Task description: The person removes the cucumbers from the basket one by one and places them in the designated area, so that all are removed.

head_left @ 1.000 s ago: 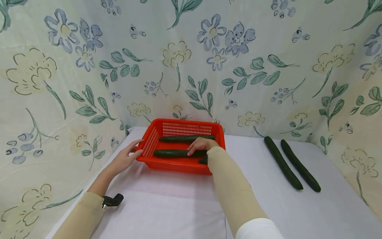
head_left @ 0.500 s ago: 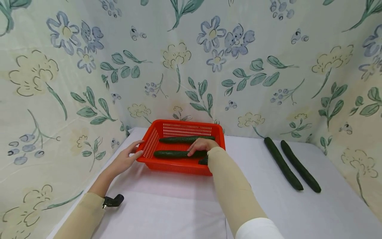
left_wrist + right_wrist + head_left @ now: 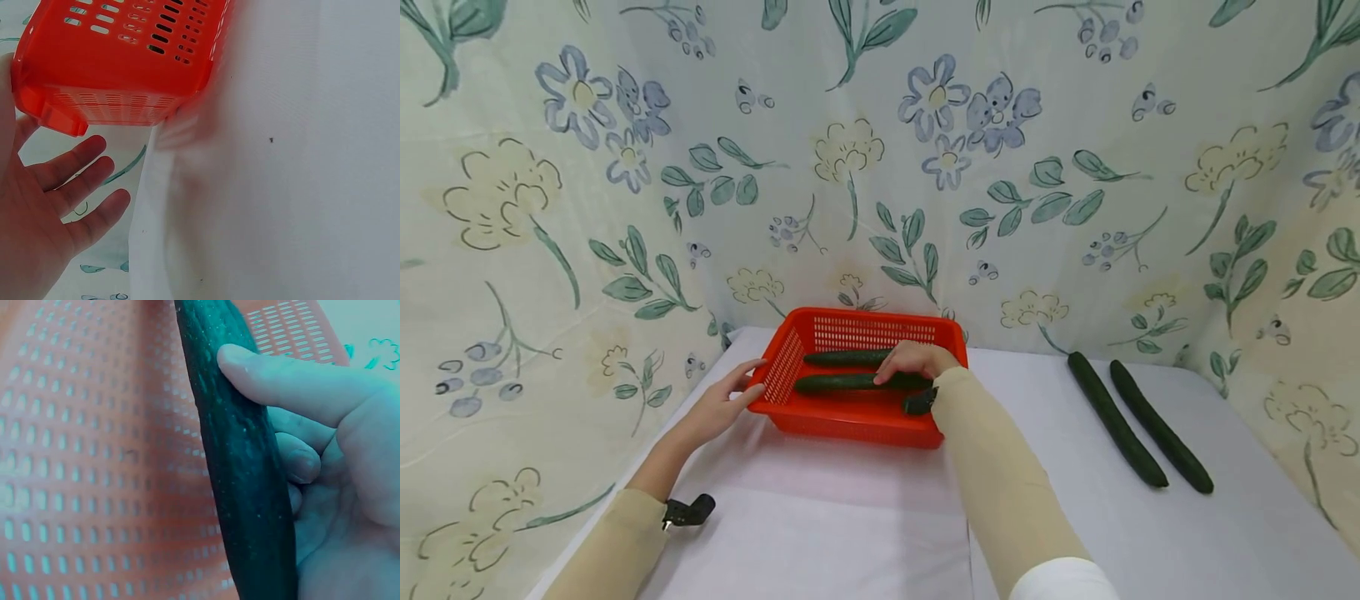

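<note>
A red plastic basket [image 3: 850,429] with slotted sides stands at the back of the table. My left hand [image 3: 715,411] pinches its left rim; in the left wrist view the thumb and one finger meet the basket's corner [image 3: 47,106], while the other fingers [image 3: 78,190] spread apart from it. Inside, my right hand [image 3: 919,360] grips a dark green cucumber [image 3: 835,382] near its right part. The right wrist view has the thumb on top of this cucumber [image 3: 244,462] and curled fingers behind. Another cucumber [image 3: 842,358] lies farther back in the basket, partly hidden by the right hand.
Two more cucumbers, one on the left [image 3: 1116,421] and one on the right [image 3: 1161,427], lie side by side on the white tablecloth [image 3: 820,533] to the right. A floral curtain [image 3: 850,167] hangs directly behind the basket and along both sides.
The gripped cucumber has risen or shifted back slightly in the basket, closer to the far cucumber. The head view has tilted up a little. My left hand stays at the rim.
</note>
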Tool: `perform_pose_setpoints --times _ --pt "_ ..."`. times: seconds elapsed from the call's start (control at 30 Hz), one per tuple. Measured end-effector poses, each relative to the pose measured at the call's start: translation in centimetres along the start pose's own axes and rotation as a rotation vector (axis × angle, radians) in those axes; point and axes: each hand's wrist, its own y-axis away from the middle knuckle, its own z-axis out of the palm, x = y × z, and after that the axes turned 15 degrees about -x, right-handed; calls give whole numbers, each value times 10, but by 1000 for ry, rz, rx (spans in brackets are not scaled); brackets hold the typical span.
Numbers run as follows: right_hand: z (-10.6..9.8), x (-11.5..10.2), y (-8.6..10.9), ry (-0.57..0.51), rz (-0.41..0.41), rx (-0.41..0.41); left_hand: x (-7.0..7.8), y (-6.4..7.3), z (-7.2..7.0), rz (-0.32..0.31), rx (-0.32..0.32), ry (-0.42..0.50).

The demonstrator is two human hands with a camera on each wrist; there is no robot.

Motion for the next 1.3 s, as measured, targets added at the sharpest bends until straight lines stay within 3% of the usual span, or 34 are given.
perform_pose_setpoints --times 0.43,0.67,0.97,1.13,1.3 --pt "-20 -14 18 -38 -49 145 -1 0 3 -1 4 12" --pt "-41 -21 36 -158 -72 175 -6 -4 3 14 26 -19" --pt "-66 -22 81 -174 -107 287 -4 -3 -2 17 28 -24" --pt "-76 -9 103 -168 -115 352 -3 -3 -2 15 26 -22" --pt "-80 7 126 -162 -69 384 -6 -4 0 10 16 -15"
